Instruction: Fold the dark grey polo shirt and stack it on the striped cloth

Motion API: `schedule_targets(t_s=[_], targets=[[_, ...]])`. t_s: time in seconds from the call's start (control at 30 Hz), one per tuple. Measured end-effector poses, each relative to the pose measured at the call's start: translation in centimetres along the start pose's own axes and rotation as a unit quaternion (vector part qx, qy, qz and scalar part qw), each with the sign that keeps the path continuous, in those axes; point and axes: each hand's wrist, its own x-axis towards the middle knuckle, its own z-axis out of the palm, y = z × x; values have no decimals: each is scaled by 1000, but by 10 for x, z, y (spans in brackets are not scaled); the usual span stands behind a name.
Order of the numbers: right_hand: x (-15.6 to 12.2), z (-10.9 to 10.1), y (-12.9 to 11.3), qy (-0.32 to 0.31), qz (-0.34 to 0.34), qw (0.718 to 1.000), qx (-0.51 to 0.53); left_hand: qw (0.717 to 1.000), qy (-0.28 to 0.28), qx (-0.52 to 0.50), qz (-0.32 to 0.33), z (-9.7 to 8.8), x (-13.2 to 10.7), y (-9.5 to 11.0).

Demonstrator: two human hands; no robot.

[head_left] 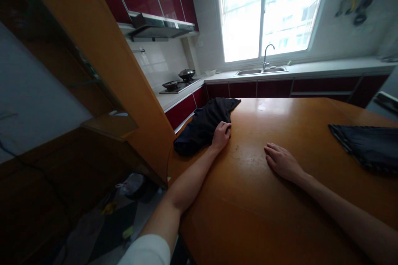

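Observation:
A crumpled dark garment [203, 126], black with navy parts, lies at the left edge of the wooden table [248, 211]. At its right edge my left hand [222, 134] is closed, with the fingers curled round a bit of the cloth. My right hand [281, 160] rests palm down on the tabletop, fingers stretched out and nothing in them. Well to the right of that hand lies a folded dark blue cloth item [370, 147], flat on the table and cut off by the picture's edge.
Behind the table runs a white counter [336, 65] with a sink [248, 72] and faucet. A stove [180, 87] with a lidded pot [186, 74] and a pan stands back left. A wooden cabinet [130, 66] rises at left; a bag [133, 184] sits on the floor.

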Motion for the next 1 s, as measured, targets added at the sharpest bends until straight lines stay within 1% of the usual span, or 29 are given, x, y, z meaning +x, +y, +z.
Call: schedule_targets(t_s=[0.07, 0.17, 0.23, 0.3, 0.37, 0.47, 0.57, 0.7, 0.83, 1.0], targets=[[0, 0, 0, 5, -2, 1000, 7, 999, -28, -27, 18, 10, -5, 13], [1, -1, -2, 6, -1, 1000, 10, 991, -122, -37, 49, 26, -15, 33], [2, -1, -3, 4, 3, 1000, 7, 981, -179, -7, 78, 34, -22, 44], [3, -2, -3, 1, 6, 1000, 6, 973, -206, 44, 93, 38, -28, 51], [3, -1, -3, 0, 7, 1000, 5, 968, -216, 103, 77, 38, -31, 55], [3, -1, -3, -1, 6, 1000, 5, 954, -235, 184, 20, 33, -29, 56], [2, -2, -4, -1, 12, 1000, 2, 941, -250, 229, -13, 28, -25, 56], [2, -4, -4, -10, 12, 1000, -8, 934, -259, 244, -9, 25, -22, 57], [2, -5, -5, -9, 9, 1000, -5, 937, -258, 235, 5, 25, -23, 56], [3, -8, -7, -13, 10, 1000, -12, 945, -262, 194, 27, 27, -22, 45]])
